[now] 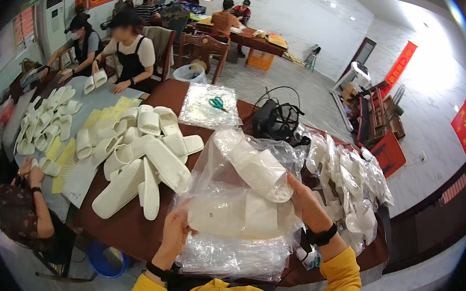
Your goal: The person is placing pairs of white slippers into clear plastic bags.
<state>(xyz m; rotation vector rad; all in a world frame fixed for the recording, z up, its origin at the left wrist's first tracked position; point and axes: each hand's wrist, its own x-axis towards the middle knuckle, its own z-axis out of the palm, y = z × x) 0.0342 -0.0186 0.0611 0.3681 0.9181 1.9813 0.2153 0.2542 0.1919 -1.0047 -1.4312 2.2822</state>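
Note:
My left hand (174,229) grips the left edge of a clear plastic bag (218,163) that holds white slippers. One white slipper (233,216) lies flat in the bag's lower part. My right hand (301,197) holds the bag's right side, next to a second white slipper (259,168) that sits tilted in the bag's mouth. The bag is lifted above a stack of flat clear bags (231,258) on the dark red table (130,230). Both sleeves are yellow, with a black band on each wrist.
A heap of loose white slippers (140,153) lies left of the bag. Bagged slippers (351,185) pile up at the right. A black fan (277,120) and scissors on plastic sheets (217,103) stand behind. Other people work at the left table (76,174) and beyond.

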